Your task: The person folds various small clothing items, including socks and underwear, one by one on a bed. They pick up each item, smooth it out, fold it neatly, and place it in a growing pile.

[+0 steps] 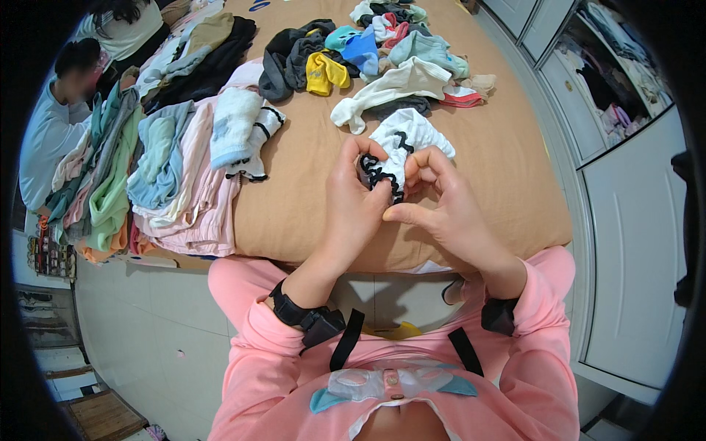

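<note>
A white sock-like garment (412, 131) with frilly black trim is held above the bed, in front of my body. My left hand (353, 195) pinches its black ruffled edge between thumb and fingers. On the other side, the curled fingers of my right hand (449, 201) press into the white cloth, with the thumb pointing towards my left hand. Part of the cloth is hidden behind the fingers. Just beyond it lies a long cream sock (397, 88) on a loose heap. Rolled white and pale blue cloth (236, 127) sits on the left.
Folded clothes (187, 215) line the bed's left side. A dark grey garment (292, 60) and a yellow sock (326, 73) lie farther back. The tan bed sheet (496, 182) extends under everything. A person (55, 127) is at far left; a wardrobe (634, 242) stands right.
</note>
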Available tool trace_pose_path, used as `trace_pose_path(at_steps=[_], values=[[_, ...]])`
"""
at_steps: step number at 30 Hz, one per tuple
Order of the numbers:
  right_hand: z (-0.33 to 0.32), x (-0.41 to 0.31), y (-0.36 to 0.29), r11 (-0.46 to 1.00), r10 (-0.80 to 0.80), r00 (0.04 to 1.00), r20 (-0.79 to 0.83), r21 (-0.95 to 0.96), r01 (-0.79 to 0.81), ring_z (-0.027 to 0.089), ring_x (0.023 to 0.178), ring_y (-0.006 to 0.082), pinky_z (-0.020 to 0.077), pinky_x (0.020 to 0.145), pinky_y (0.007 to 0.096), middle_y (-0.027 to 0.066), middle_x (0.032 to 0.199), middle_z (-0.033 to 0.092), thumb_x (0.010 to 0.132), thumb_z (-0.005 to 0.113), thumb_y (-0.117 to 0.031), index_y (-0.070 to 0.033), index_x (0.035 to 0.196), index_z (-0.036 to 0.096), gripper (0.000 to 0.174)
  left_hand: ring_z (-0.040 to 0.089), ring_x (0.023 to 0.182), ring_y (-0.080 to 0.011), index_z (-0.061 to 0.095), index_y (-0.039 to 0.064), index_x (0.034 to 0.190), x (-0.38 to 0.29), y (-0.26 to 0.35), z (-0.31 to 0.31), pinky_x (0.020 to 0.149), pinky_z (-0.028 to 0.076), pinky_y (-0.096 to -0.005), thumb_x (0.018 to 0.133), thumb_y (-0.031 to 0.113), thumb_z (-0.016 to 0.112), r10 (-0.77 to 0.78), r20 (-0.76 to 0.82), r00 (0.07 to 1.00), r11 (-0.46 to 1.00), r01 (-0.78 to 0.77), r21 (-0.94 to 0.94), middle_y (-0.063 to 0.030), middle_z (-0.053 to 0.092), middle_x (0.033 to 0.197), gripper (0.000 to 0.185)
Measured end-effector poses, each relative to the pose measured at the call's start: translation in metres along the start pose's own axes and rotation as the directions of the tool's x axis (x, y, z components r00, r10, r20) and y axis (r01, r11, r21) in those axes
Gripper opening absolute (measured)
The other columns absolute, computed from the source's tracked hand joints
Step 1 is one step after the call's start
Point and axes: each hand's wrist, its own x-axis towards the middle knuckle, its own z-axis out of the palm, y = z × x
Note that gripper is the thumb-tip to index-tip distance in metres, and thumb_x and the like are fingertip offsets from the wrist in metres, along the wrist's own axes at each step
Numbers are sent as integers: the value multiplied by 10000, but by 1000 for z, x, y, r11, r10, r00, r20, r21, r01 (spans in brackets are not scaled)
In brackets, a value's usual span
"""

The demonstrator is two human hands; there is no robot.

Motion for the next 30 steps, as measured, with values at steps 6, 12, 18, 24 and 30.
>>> trace_pose_path(at_steps=[6,12,18,24,30], values=[[0,1,-3,877,-270,961,-52,-425,224,558,801,131,453,705,254,72,876,542,814,719,-42,-24,960,497,267,508,677,-68,495,18,991,-5,6,4,562,415,-223,724,-145,547,-5,-50,999,996,0,-89,-23,530,844,317],[-4,-6,-2,856,-109,994,25,511,81,521,824,27,427,701,208,-17,921,544,925,574,-34,-71,1002,482,126,574,811,-85,559,-18,1104,5,-1,-1,710,486,-235,802,-132,442,3,-32,999,997,-6,-78,-62,594,1014,343],[1,1,9,734,121,988,101,660,-157,575,725,45,458,631,199,-6,844,598,956,585,-82,-85,1021,465,137,621,845,-136,630,-36,1003,6,-8,-11,784,505,-281,903,21,372,-389,22,921,826,360,-434,-99,660,978,282],[-11,7,7,802,36,985,-168,593,72,595,660,49,469,574,200,-1,776,619,945,622,-102,-98,1003,494,141,616,798,-103,640,-21,993,-4,9,-16,697,493,-254,847,85,478,-361,623,694,684,651,-329,-37,652,889,242],[-2,5,19,738,196,957,215,610,-289,602,690,55,480,605,201,-11,818,634,921,658,-113,-93,992,542,137,501,715,-55,647,50,962,-33,13,-15,617,400,-223,826,137,574,-301,858,417,615,772,-159,52,565,826,177]])
